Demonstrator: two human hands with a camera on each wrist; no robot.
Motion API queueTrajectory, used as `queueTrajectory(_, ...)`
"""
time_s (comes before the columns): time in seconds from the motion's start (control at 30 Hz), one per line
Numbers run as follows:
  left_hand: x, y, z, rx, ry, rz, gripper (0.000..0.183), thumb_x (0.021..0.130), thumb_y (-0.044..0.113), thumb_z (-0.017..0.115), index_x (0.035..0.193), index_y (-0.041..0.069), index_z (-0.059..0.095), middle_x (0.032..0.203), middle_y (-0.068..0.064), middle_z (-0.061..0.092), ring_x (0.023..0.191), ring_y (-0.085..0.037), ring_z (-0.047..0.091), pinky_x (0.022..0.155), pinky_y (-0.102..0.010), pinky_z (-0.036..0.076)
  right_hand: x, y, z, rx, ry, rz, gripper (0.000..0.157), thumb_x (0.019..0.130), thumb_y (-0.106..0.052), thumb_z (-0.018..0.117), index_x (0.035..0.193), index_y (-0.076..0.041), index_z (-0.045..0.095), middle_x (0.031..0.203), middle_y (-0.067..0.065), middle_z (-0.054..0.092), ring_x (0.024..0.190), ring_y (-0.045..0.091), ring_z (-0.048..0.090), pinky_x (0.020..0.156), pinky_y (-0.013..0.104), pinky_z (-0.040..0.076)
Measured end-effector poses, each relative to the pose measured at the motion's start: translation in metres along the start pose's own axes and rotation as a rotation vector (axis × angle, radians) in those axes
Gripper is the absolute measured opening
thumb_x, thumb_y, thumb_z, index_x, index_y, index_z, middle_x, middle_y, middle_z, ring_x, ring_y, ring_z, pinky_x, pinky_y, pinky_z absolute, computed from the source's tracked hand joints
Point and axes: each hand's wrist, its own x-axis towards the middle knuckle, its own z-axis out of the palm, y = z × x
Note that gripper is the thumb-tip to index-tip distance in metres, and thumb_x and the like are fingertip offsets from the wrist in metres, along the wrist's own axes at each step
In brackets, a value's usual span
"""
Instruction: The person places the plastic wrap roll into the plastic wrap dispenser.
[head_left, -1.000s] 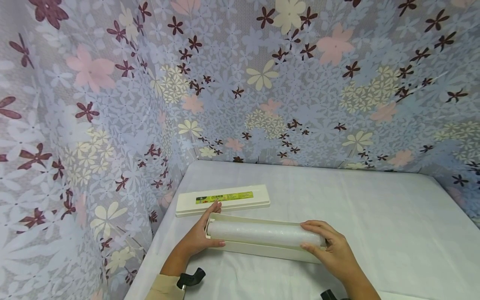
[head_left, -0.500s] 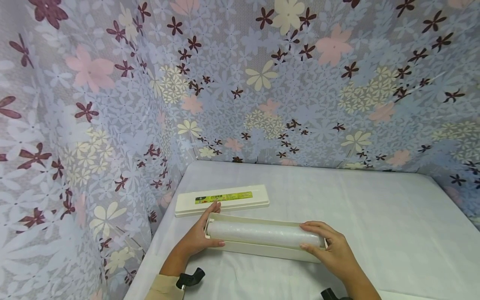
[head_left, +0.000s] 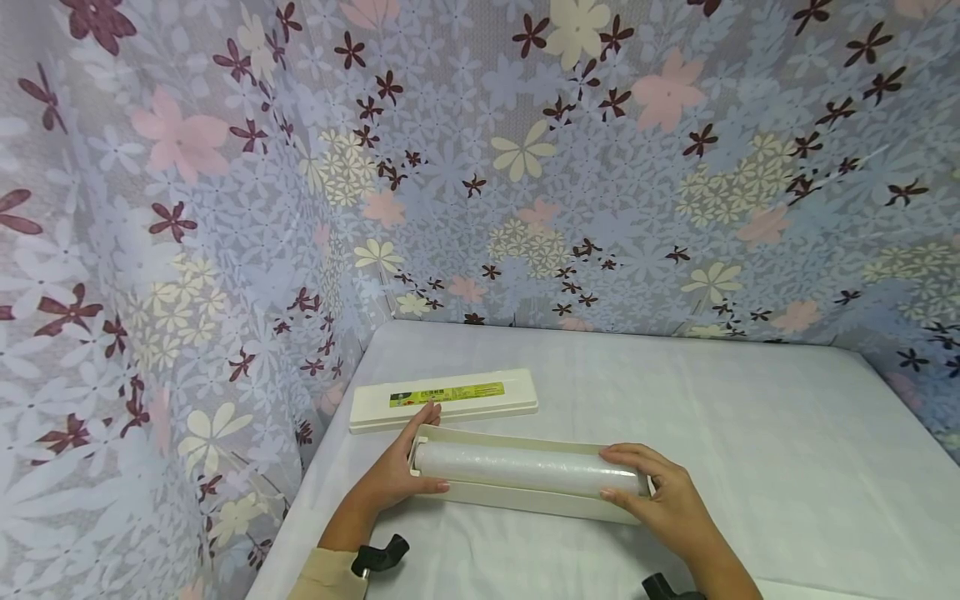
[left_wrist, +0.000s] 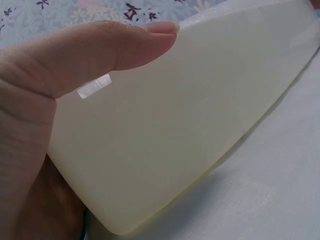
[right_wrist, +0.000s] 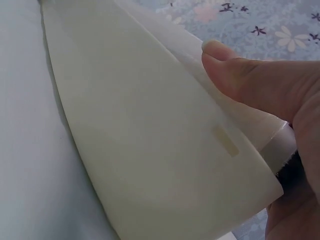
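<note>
Clasps the left end of the open, cream-coloured box (head_left: pixel 525 500) with the left grip (head_left: pixel 390 479), thumb over its near wall. Pinches the white, film-like roll (head_left: pixel 525 468) at the box's right end with the right grip (head_left: pixel 670 500), thumb on the near side and fingers on the far side. Note the roll lying lengthwise inside the box, part of its curve showing above the near wall.

To handle the roll well, judging from this, brace the box with the left grip just firmly enough to prevent sliding. Pinch lightly with the right grip to avoid denting or creasing the film. Keep the roll parallel to the box's long walls, and go slowly beside the right end wall for fear of catching the film's edge.

Just beyond the left part of the box, find the cream lid (head_left: pixel 468 405) resting on the white-covered counter (head_left: pixel 750 433). On top, notice a yellow-green label (head_left: pixel 446 394) with a dark patch toward the left and dark characters, perhaps Chinese, but too small here to read with confidence. Make out no brand there, nor any writing on the box's visible walls. Farther beyond the box, see a floral curtain (head_left: pixel 525 167).
</note>
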Motion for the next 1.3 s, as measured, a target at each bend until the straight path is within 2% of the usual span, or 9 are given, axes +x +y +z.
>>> queueTrajectory(0.63,-0.0007,0.0025,0.0007,0.038,0.01,0.007,0.128,0.072,0.016,0.098,0.17,0.013,0.016,0.172,-0.004,0.026,0.157,-0.029,0.022,0.122,-0.059,0.016,0.0004,0.0048,-0.0005,-0.085,-0.009,-0.002,0.053,0.074,0.007,0.092,0.123,-0.006,0.074,0.128,0.013,0.069,0.123,0.006,0.06,0.097,0.015,0.047)
queueTrajectory(0.83,-0.0008,0.0026,0.0012,0.037,0.012,0.005,0.128,0.072,0.016,0.098,0.17,0.012,0.016,0.172,-0.005,0.026,0.157,-0.029,0.023,0.122,-0.059,0.015,0.0016,0.0033,-0.0002,-0.114,0.002,-0.01,0.056,0.073,0.005,0.093,0.124,-0.008,0.073,0.127,0.012,0.07,0.121,0.011,0.063,0.094,0.015,0.049)
queueTrajectory(1.1,-0.0006,0.0023,0.0012,0.025,0.01,0.0,0.128,0.072,0.015,0.098,0.17,0.012,0.016,0.172,-0.004,0.025,0.157,-0.028,0.022,0.122,-0.058,0.016,0.0014,0.0023,-0.0012,-0.137,-0.009,-0.008,0.053,0.075,0.002,0.093,0.123,-0.008,0.074,0.127,0.009,0.07,0.12,0.011,0.063,0.095,0.014,0.048)
queueTrajectory(1.3,0.0001,0.0015,0.001,0.027,0.013,-0.002,0.129,0.072,0.015,0.098,0.17,0.013,0.016,0.172,-0.003,0.026,0.157,-0.028,0.022,0.122,-0.058,0.015,0.0043,0.0016,-0.0032,-0.173,-0.032,-0.013,0.051,0.076,-0.003,0.094,0.122,-0.009,0.074,0.126,0.007,0.071,0.117,0.018,0.066,0.096,0.013,0.046)
